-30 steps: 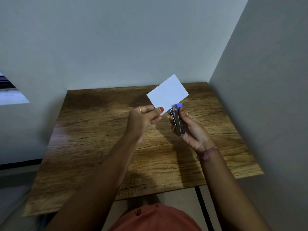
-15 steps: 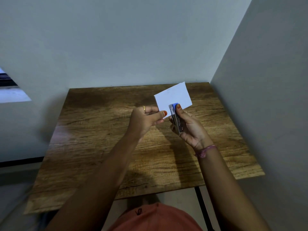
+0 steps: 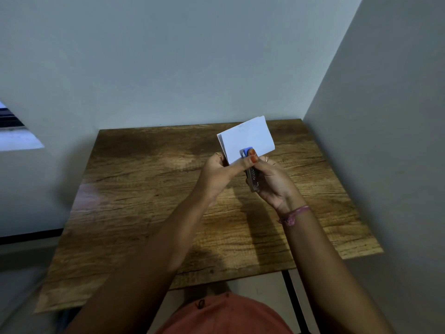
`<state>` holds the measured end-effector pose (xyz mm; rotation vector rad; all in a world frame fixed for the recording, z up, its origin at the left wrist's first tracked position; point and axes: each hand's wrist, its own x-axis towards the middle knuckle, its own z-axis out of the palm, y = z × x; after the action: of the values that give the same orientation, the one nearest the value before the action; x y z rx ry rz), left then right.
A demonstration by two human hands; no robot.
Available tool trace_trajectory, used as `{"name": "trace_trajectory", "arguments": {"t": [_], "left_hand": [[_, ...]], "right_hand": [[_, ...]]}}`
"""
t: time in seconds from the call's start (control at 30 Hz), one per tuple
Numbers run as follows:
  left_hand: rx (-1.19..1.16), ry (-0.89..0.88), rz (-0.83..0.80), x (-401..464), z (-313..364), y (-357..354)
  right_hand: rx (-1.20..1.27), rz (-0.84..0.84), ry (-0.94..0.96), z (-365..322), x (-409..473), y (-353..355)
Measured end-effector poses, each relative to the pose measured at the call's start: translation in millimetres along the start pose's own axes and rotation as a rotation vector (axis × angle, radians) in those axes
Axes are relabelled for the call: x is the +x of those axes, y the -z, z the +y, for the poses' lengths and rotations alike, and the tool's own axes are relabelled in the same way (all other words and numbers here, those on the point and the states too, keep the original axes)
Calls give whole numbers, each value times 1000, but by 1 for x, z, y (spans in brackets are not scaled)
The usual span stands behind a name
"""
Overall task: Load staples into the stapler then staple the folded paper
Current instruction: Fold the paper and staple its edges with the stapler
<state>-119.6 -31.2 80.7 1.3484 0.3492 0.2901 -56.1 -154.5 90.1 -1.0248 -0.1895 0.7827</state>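
A brown wooden table (image 3: pixel 149 213) is sitting in a corner between two plain grey walls (image 3: pixel 192 56). Above the far part of the table, a person is holding two things up in the air.

The left hand (image 3: pixel 218 173) is pinching the white folded paper (image 3: pixel 248 138) at its lower left corner, with the thumb lying along the paper's bottom edge. The paper is sticking up and away from that hand, tilted a little.

The right hand (image 3: pixel 272 182) is gripping the stapler (image 3: pixel 251 174), with its fingers curled round the metal body. The stapler's blue tip is lying over the bottom edge of the paper, near the middle of that edge, and a fingertip with orange polish is pressing on the blue part. The two hands are touching each other just under the paper. A pink thread band (image 3: pixel 292 214) is sitting on the right wrist.
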Motion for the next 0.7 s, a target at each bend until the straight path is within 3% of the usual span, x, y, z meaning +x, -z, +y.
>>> {"name": "trace_trajectory", "arguments": {"t": [0.47,0.7], "left_hand": [[-162,-95,221,2,-1,-17],[-247,-54,151,3,3,-15]], "right_hand": [[-137,70,112,2,4,-19],[-184,72,163,-2,2,-26]]}}
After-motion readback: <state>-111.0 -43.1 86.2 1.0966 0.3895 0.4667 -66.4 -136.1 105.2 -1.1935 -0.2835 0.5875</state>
